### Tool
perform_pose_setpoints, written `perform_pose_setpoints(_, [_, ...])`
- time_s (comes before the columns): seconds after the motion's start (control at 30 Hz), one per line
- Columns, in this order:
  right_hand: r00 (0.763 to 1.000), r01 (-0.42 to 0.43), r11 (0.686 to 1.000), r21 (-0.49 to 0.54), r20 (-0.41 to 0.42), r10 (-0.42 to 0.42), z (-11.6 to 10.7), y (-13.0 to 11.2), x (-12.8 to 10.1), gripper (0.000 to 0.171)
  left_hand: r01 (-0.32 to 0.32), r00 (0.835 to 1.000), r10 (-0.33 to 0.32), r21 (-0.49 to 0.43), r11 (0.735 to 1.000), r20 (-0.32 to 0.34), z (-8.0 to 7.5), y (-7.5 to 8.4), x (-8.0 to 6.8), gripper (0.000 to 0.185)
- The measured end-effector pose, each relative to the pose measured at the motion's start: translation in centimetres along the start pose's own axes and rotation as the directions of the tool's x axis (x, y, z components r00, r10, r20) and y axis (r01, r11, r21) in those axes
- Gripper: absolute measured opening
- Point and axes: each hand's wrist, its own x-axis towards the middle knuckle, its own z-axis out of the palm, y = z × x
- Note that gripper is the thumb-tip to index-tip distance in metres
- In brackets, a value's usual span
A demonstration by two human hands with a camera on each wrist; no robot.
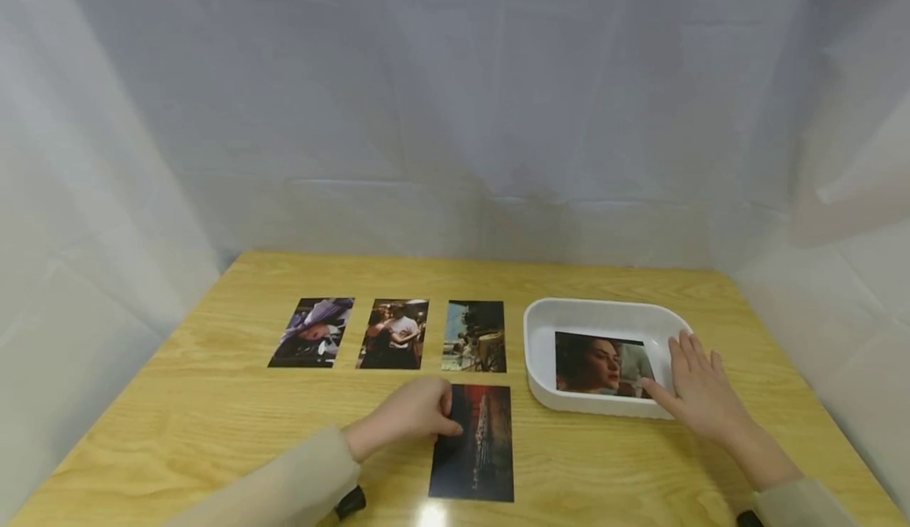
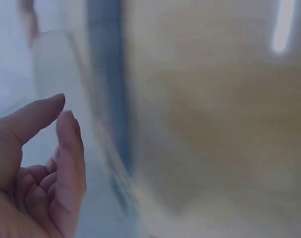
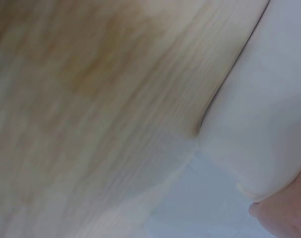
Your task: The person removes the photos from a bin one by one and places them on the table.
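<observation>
My left hand [image 1: 408, 416], fingers loosely bent, hovers over the left edge of a dark photo card [image 1: 483, 448] with a red top. In the left wrist view a small gap shows between the thumb and index fingertips, with nothing between them. My right hand [image 1: 704, 393] rests with straight fingers on the right rim of a white tray [image 1: 600, 407]. Its thumb reaches in over a photo card [image 1: 593, 365] of a face inside the tray. The right wrist view shows the tray's side wall [image 3: 259, 114] and a bit of the hand [image 3: 284, 210].
Left of the tray, three more photo cards lie in a row: a purple one [image 1: 313, 333], one with two people [image 1: 394, 333] and an outdoor scene [image 1: 475, 337]. They sit on a wooden table [image 1: 213, 432] backed by white sheeting [image 1: 455, 100].
</observation>
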Motion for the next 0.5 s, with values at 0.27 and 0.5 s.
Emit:
perform_pose_setpoints(0.27, [1.0,-0.005,1.0,0.01,0.017,0.005,-0.1,0.0,0.0,0.082,-0.175,0.982,0.17,-0.059,0.983,-0.08,-0.9,3.9,3.7,0.022])
perform_pose_setpoints(0.5, [1.0,-0.005,1.0,0.008,0.007,0.005,0.0,0.1,-0.1,0.083,-0.272,0.954,0.247,-0.139,0.952,-0.169,-0.1,6.9,6.8,0.022])
